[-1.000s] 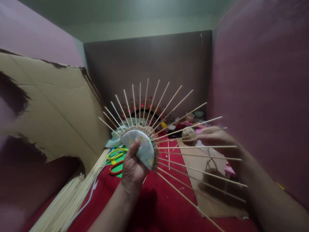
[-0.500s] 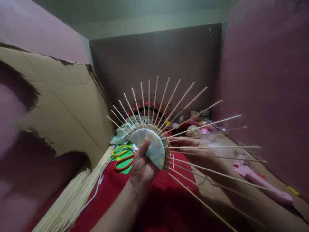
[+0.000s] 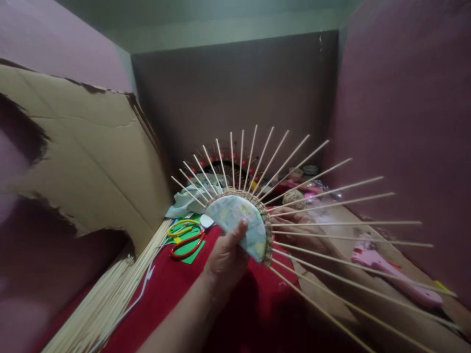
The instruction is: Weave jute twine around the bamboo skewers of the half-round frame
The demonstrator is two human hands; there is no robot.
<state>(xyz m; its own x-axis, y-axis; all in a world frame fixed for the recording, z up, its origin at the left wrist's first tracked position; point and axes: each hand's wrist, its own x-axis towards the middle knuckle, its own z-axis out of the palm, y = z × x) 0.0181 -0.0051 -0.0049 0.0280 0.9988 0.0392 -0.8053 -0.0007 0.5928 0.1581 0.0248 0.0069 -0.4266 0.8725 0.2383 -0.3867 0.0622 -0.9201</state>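
The right hand (image 3: 300, 229) has drawn in from out beside the ball of twine (image 3: 293, 197) to just behind the sticks at the woven rim (image 3: 267, 215); the fan (image 3: 228, 211) has shifted rightward over the last half second, leaving more of the scissors (image 3: 203, 232) in view. The fan, a half-disc faced in pale floral cloth with thin sticks spreading from its rim, is held up above the red cloth (image 3: 165, 289). The left hand (image 3: 226, 257) grips its lower edge, thumb pressed on the floral face, fingers hidden behind. The right hand's fingers are partly covered by sticks and rim — whether they hold anything, I cannot tell. The twine sits just beyond that hand, and a pink gun-shaped tool (image 3: 390, 269) lies to its right. Left of the fan, the scissors, with one yellow and one red loop, rest on a green sheet (image 3: 195, 255) — beside it, a bundle of loose sticks (image 3: 106, 294) under torn cardboard (image 3: 91, 142).
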